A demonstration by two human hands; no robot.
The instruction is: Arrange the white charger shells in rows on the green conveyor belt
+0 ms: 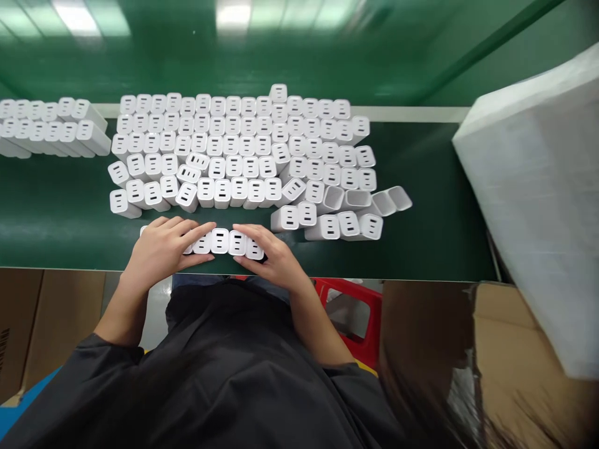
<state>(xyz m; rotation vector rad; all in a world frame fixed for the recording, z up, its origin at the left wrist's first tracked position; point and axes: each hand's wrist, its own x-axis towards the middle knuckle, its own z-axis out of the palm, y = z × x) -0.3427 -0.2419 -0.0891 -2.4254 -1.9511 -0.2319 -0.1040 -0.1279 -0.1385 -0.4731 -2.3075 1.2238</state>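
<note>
Near the front edge of the green table, a short row of white multi-port chargers (219, 241) stands side by side, port faces up. Over the row's left part lies my left hand (161, 249), thumb in front and fingers behind, gripping the chargers and hiding several of them. At the right end, my right hand (271, 254) pinches the last chargers between thumb and fingers. Behind the hands stands a large block of similar white chargers (233, 145) in rows, some tilted. Right of it, a few white housings (356, 199) show no port face.
Another group of white chargers (56, 130) stands at the far left. A large white wrapped block (533, 162) leans in from the right. Below the green table (421, 255) are a red stool (372, 318) and cardboard boxes (60, 324). A green wall (299, 62) rises behind.
</note>
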